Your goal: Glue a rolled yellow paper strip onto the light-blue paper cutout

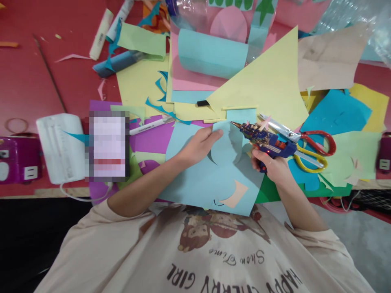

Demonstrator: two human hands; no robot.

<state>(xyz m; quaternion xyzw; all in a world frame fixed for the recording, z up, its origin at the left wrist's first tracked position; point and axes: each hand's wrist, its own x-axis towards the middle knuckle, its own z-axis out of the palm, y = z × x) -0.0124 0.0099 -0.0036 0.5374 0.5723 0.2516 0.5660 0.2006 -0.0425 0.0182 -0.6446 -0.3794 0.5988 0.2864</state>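
Observation:
My right hand [270, 162] is wrapped around the handle of a dark blue glue gun [269, 140], whose body is stuck with bits of paper and dried debris. A small red light glows near the grip. The nozzle points left and touches or hovers just above the edge of a light blue paper piece [227, 142]. My left hand [201, 144] pinches that piece by its upper left edge, thumb on top. Beneath it lies a larger light blue sheet [195, 183], with a peach paper scrap [236, 195] on its lower part.
Scissors with red handles [319, 142] and others with yellow handles [310, 160] lie right of the glue gun. A phone [109, 146], a white power bank [62, 148] and a marker [149, 126] are at left. A rolled light blue paper tube [214, 53] lies beyond.

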